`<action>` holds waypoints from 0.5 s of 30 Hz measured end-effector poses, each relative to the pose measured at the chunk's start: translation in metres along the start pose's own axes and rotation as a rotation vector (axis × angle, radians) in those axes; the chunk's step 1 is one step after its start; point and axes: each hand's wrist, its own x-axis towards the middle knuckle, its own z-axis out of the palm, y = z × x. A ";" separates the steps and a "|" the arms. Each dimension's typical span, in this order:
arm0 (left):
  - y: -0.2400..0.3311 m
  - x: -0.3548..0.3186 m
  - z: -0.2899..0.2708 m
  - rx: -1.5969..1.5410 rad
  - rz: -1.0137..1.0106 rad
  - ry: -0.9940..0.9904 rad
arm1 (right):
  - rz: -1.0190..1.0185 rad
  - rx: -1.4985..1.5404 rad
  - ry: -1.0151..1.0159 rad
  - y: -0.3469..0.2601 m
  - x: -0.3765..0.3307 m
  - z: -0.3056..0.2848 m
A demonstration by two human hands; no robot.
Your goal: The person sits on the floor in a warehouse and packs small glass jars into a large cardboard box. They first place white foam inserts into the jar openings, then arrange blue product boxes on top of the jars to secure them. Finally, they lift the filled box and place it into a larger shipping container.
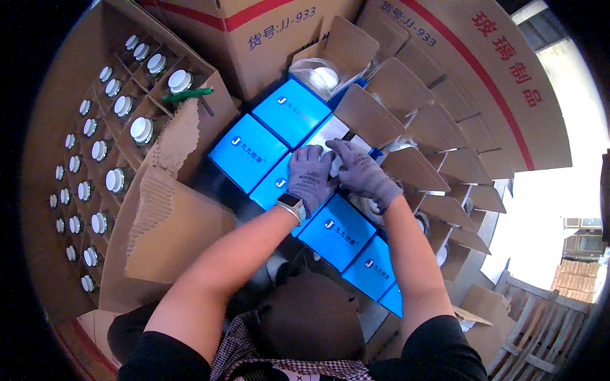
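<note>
Both my hands wear grey gloves and meet over a blue box [270,181] in a row of similar boxes. My left hand [309,176] bends its fingers over the box's top beside a white flap [328,131], its thumb toward the other hand. My right hand [365,170] reaches in from the right, fingertips pressed together at the same flap; what lies under them is hidden. Closed blue boxes [246,152] stand beyond my left hand, and another closed box [337,231] stands nearer me. An open box at the far end holds a white round-topped item [323,79] in clear wrap.
At left, a large carton [210,73] with a torn edge holds several white-capped glass jars [141,130] between dividers. A green strip [188,95] lies on its edge. Open brown flaps [416,168] rise at right before another big carton [508,82]. A wooden pallet [540,324] lies lower right.
</note>
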 end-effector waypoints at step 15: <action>-0.123 0.032 0.007 -1.173 -0.097 -0.242 | 0.224 -0.235 -0.037 -0.038 -0.004 -0.008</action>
